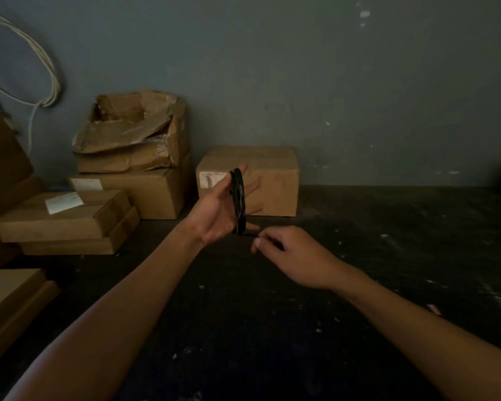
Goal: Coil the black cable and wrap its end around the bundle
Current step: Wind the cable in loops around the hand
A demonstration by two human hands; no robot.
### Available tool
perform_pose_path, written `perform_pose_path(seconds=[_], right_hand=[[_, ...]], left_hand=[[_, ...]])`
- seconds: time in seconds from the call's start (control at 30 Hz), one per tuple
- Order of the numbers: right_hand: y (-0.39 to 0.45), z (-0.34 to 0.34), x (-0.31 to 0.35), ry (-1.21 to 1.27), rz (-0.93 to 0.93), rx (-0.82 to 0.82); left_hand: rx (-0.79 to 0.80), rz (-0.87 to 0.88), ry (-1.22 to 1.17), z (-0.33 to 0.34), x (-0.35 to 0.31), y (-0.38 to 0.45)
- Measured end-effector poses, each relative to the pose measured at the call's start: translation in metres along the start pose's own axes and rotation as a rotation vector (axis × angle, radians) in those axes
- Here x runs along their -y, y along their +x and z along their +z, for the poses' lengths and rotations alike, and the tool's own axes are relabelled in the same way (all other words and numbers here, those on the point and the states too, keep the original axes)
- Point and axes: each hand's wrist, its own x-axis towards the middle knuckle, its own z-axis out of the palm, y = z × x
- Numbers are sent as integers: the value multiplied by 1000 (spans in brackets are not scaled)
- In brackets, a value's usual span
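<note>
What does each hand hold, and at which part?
The left hand has the coiled black cable looped around its spread fingers. The right hand pinches near the coil's bottom; whether it holds the cable's end cannot be told.

I see the closed brown cardboard box (272,180) against the grey wall blocking the way just behind my hands. Left of that box, stacked cardboard cartons (133,157) crowd the dark speckled surface (388,241). Right of it and nearer than it, the surface lies open.
</note>
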Motion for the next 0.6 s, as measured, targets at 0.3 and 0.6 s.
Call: perform_pose_path(seconds=[0.3, 0.6], right_hand=[[13, -48, 4, -434, -27, -43], [24, -82, 5, -555, -93, -107]], left_hand=[[109, -227, 478, 8, 26, -24], [267, -322, 618, 22, 25, -44]])
